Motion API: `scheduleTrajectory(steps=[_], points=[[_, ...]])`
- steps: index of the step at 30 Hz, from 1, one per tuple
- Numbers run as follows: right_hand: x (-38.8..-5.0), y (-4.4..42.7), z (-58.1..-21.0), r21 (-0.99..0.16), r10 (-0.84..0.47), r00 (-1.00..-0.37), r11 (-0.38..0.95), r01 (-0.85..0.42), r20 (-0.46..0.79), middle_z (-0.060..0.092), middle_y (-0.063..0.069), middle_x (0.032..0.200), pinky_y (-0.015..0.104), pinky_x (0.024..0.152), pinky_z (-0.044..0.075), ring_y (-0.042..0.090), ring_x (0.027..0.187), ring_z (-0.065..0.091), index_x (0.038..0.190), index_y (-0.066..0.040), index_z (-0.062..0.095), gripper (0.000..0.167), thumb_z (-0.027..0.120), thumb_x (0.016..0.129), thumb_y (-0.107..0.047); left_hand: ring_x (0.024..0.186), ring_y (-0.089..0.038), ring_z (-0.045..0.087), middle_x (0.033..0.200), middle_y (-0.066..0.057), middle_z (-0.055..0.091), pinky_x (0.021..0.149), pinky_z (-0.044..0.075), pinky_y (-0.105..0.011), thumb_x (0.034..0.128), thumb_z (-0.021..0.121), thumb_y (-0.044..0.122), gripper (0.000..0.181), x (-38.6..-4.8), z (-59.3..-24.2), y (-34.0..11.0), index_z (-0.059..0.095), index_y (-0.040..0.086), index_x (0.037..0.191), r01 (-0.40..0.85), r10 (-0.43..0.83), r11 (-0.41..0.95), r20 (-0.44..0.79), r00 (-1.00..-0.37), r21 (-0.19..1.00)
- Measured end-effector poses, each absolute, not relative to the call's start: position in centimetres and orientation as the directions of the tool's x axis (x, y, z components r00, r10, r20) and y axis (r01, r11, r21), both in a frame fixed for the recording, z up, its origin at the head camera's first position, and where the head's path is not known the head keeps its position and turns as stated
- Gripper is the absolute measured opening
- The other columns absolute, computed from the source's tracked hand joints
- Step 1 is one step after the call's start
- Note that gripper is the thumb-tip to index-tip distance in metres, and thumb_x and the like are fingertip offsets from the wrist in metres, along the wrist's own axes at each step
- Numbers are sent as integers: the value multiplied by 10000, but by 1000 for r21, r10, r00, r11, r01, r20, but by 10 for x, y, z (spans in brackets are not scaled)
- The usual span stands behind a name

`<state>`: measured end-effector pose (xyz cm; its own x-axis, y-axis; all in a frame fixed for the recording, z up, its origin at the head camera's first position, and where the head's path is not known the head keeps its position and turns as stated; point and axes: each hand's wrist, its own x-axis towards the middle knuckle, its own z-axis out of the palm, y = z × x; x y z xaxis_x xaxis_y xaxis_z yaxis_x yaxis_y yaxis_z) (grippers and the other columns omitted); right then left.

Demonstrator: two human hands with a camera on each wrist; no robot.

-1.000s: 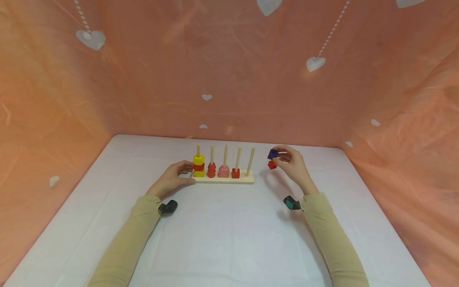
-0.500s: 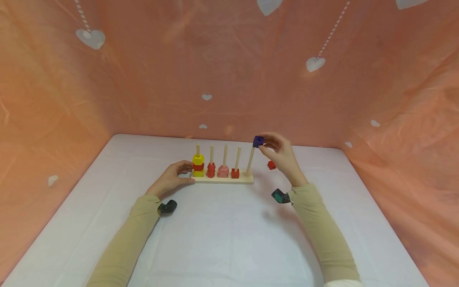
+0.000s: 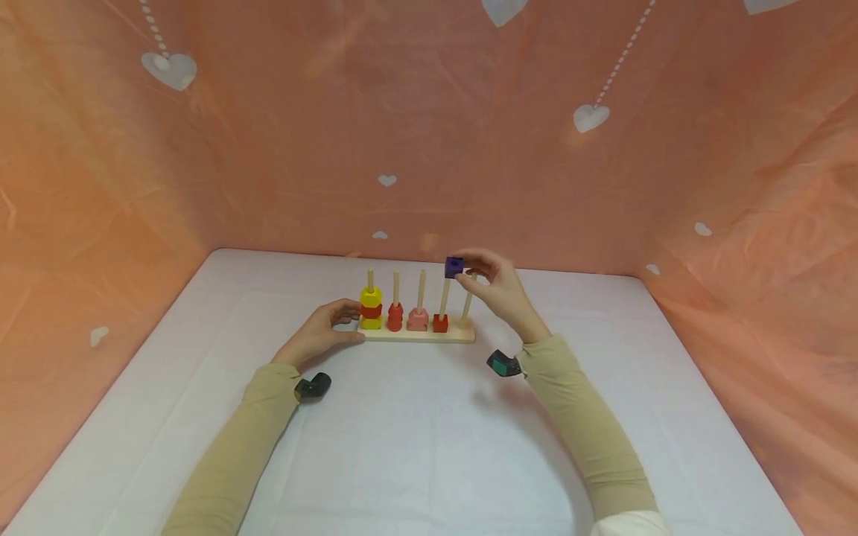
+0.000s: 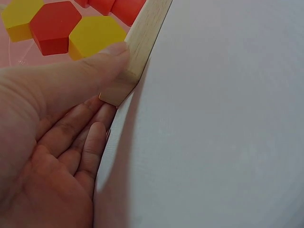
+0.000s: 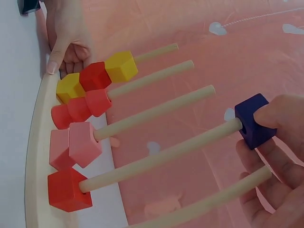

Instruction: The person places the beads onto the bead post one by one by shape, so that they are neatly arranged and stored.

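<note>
My right hand point(image 3: 501, 292) pinches a dark purple cube point(image 3: 453, 267) between thumb and fingers at the tip of the fourth peg point(image 5: 161, 154). In the right wrist view the peg's end meets the cube's hole. My left hand point(image 3: 323, 332) grips the left end of the wooden peg stand point(image 3: 415, 337), thumb on its edge point(image 4: 142, 45). Yellow and red hexagonal blocks point(image 5: 95, 76) fill the first peg, red rounded blocks point(image 5: 80, 109) the second. Pink blocks point(image 5: 85, 145) sit on the third and a red cube point(image 5: 70, 189) at the fourth's foot.
The stand is on a white-covered table point(image 3: 402, 439). Bare on its visible length, the fifth peg point(image 5: 204, 203) rises close beside my right fingers. An orange cloth with white hearts point(image 3: 429, 134) hangs behind and at both sides.
My right hand has carried the purple cube leftward, past the fifth peg to the fourth. A loose red block on the table is now hidden behind that hand. The left hand has stayed put.
</note>
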<state>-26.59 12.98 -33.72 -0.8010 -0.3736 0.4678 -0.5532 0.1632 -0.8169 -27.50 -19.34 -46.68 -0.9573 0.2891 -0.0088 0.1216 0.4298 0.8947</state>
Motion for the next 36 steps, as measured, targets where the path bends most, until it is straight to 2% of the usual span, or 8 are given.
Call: scheduleTrajectory(steps=[6,10,14,17,23,31,36], points=[[-268,127,-337,-812,-410,-792,178,-556,452,616,227,1117,379,861,480,295,1005,584,1197,99,576,328,629,875,65,1213,-291,478,1300,-86,543,1059,352,-481,781,807,248,616,-274,-466,-194,515,107,1304,103,291,401,-20,-957,910],[-278,127,-349,-820,-403,-806,194,-538,434,635,170,1114,324,832,485,245,995,593,1194,43,603,323,649,874,36,1213,-289,478,1300,-88,541,1062,346,-482,779,808,257,616,-273,-466,-195,512,115,1300,88,290,387,-30,-957,918],[-291,130,-365,-832,-387,-822,200,-517,418,634,162,1117,338,841,495,230,981,587,1195,26,610,337,667,863,29,1216,-290,476,1306,-92,537,1064,344,-483,784,803,254,620,-274,-467,-196,505,110,1308,93,294,384,-26,-955,919],[-290,130,-369,-845,-371,-843,221,-487,390,625,195,1106,355,835,504,270,965,578,1188,39,613,346,685,849,29,1214,-291,477,1305,-93,539,1063,345,-483,786,802,243,611,-274,-468,-196,509,110,1305,92,291,382,-25,-956,920],[-289,131,-381,-876,-337,-879,230,-424,337,628,158,1048,260,793,521,216,898,600,1154,25,626,348,725,820,16,1220,-306,469,1313,-116,533,1064,345,-479,787,802,223,636,-274,-465,-194,497,78,1327,107,293,403,-17,-956,909],[-291,131,-401,-918,-334,-917,249,-310,219,639,149,1076,266,840,525,218,930,610,1157,19,604,350,722,828,0,1212,-310,473,1305,-120,543,1061,346,-487,793,796,207,638,-274,-465,-194,490,56,1333,123,291,426,-8,-957,896],[-290,129,-416,-926,-328,-931,280,-255,157,650,156,1090,316,881,516,253,968,617,1154,32,607,346,714,825,17,1216,-310,472,1308,-118,542,1063,347,-480,793,797,208,637,-275,-465,-195,491,67,1334,123,292,425,-7,-957,897]])
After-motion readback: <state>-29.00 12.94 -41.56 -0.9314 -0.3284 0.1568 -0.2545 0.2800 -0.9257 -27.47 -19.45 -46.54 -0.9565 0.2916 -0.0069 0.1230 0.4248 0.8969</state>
